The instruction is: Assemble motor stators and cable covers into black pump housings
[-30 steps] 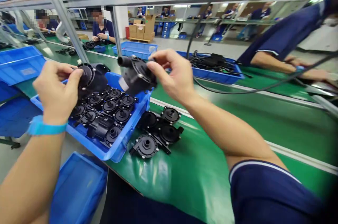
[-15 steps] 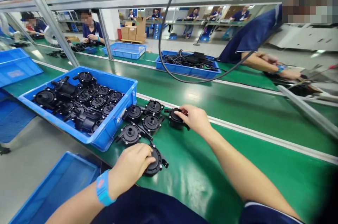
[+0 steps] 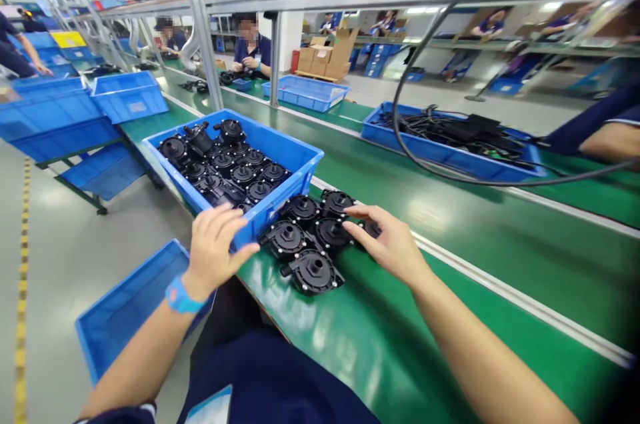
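The left hand [image 3: 215,247], a blue wristband [image 3: 181,297] below it, is lifted clear with fingers and thumb spread and nothing between them. It hangs in front of the near corner of the blue crate [image 3: 287,154], which holds many black pump units [image 3: 243,173]. Half a second ago this hand was pressing on the nearest pump; now that nearest pump [image 3: 316,269] lies free on the green bench [image 3: 350,344], its spout up and its side pipe pointing left.

The right hand [image 3: 393,241] has loosened too — thumb and fingers stand apart, where earlier they gripped the rightmost pump [image 3: 371,227]. That pump sits on the bench, partly hidden by the hand; whether the fingertips brush anything cannot be told.

Six pumps now rest close together beside the crate, the two held aloft a second ago having joined the four already there. The view has swung left, bringing in more of the stacked blue bins [image 3: 45,111]. Across the bench stands a blue tray [image 3: 410,144] of black cables [image 3: 450,131].
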`<action>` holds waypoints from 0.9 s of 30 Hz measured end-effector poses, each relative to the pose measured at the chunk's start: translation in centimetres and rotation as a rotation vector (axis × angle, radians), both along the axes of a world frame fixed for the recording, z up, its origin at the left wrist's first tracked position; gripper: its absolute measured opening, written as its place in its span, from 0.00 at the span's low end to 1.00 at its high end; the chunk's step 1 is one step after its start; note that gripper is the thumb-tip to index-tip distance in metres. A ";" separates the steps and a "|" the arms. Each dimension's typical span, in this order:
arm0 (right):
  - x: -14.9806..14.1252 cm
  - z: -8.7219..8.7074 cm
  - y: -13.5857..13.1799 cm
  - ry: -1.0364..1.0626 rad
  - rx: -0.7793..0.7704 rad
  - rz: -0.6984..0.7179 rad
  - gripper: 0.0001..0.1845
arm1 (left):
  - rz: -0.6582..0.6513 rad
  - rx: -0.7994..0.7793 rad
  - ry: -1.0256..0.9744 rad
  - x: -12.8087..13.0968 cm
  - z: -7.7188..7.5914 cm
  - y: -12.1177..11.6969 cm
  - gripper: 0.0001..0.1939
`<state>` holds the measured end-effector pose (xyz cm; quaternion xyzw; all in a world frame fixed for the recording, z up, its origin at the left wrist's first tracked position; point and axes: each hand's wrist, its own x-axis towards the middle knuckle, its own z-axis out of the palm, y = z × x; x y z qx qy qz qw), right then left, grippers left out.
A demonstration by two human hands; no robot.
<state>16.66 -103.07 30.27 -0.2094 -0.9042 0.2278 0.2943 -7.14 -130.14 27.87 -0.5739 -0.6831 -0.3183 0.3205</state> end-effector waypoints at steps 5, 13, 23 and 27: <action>-4.3 -0.9 -4.9 -0.093 0.208 0.320 0.23 | -0.101 -0.231 0.297 -6.6 0.3 0.1 0.25; -4.2 -5.0 -8.3 -0.470 0.390 0.260 0.30 | -0.172 -0.316 0.331 -9.2 0.8 -1.4 0.24; -4.0 -3.2 -11.0 -0.397 0.505 0.281 0.31 | -0.073 -0.309 0.038 -14.8 0.0 -9.1 0.10; -7.0 -3.8 -13.7 -0.409 0.556 0.497 0.34 | 0.053 -0.241 -0.143 -13.5 -1.0 -10.0 0.12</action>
